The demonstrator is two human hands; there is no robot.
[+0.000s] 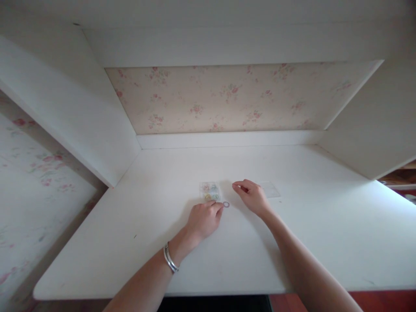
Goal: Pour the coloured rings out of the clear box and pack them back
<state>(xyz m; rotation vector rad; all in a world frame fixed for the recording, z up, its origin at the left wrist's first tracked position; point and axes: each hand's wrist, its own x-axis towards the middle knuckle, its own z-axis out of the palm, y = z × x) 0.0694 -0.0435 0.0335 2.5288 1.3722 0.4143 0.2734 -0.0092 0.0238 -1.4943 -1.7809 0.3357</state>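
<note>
My left hand [205, 217] is closed in a pinch on a small purple ring [226, 204], which sticks out to the right of the fingertips. Just beyond that hand lies a small clear compartment box [200, 190] with several coloured rings [208, 196] inside, partly covered by my fingers. My right hand [251, 197] hovers to the right of the box, thumb and fingers pressed together. Whether anything is between those fingertips is too small to tell. A clear flat lid [271, 190] lies on the desk behind the right hand, partly hidden by it.
The white desk [162, 186] has white side panels [78, 86] on the left and right and a low ledge [227, 139] at the back. A dark mark [135, 236] shows on the desk at the left. Something black [217, 303] is below the front edge.
</note>
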